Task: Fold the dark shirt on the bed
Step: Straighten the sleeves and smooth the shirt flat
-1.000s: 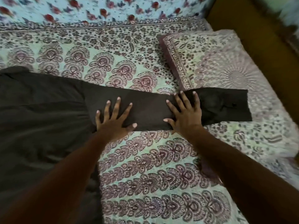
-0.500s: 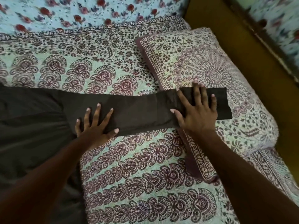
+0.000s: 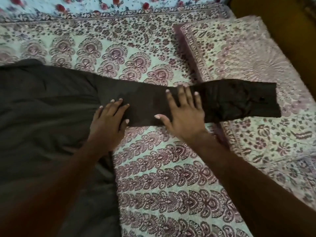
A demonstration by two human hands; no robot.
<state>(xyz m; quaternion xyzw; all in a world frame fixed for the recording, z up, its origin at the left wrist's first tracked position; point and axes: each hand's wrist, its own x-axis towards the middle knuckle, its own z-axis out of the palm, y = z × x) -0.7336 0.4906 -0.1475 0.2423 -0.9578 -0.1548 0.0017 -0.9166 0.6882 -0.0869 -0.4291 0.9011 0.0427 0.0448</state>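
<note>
The dark shirt (image 3: 42,113) lies flat on the left of the bed, its body spread toward me. One long sleeve (image 3: 239,101) stretches out to the right, and its cuff end rests on the pillow. My left hand (image 3: 107,122) presses flat where the sleeve meets the shirt's body, fingers straight. My right hand (image 3: 184,113) lies flat on the middle of the sleeve with its fingers spread, just left of the pillow's edge.
The bed is covered by a patterned maroon-and-pale sheet (image 3: 171,177). A matching pillow (image 3: 248,62) sits at the right. A floral cloth (image 3: 102,4) runs along the far edge. A brown wooden frame (image 3: 282,23) borders the bed at the top right.
My right hand slid out along the sleeve to the cuff on the pillow, then came back to mid-sleeve. My left hand stayed at the sleeve's base. The view swung left and right.
</note>
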